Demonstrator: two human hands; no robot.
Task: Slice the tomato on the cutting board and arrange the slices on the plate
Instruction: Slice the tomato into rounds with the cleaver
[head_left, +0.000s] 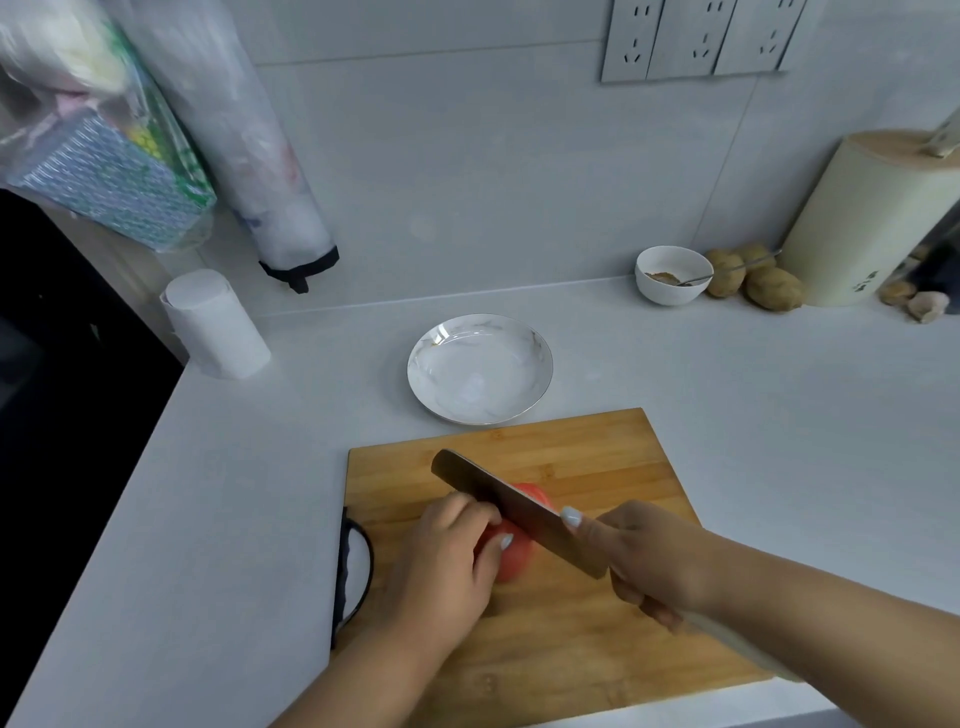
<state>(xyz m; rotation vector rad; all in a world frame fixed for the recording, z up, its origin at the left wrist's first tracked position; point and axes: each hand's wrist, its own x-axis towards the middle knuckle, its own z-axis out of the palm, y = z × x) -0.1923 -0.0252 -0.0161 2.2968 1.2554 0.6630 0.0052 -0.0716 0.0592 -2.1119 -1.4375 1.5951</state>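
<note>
No legible text anywhere; dark marks low on the cream knife block (862, 223) too small to read; patterned packet (111, 176) in the bag blurred

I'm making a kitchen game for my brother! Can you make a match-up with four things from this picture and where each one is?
Things:
1. tomato
2. knife
3. plate
4. paper roll

Places:
A. gripped in the right hand
B. standing near the counter's left edge
C. under the left hand on the cutting board
D. just behind the board

Pairs: 1-C, 2-A, 3-D, 4-B
</note>
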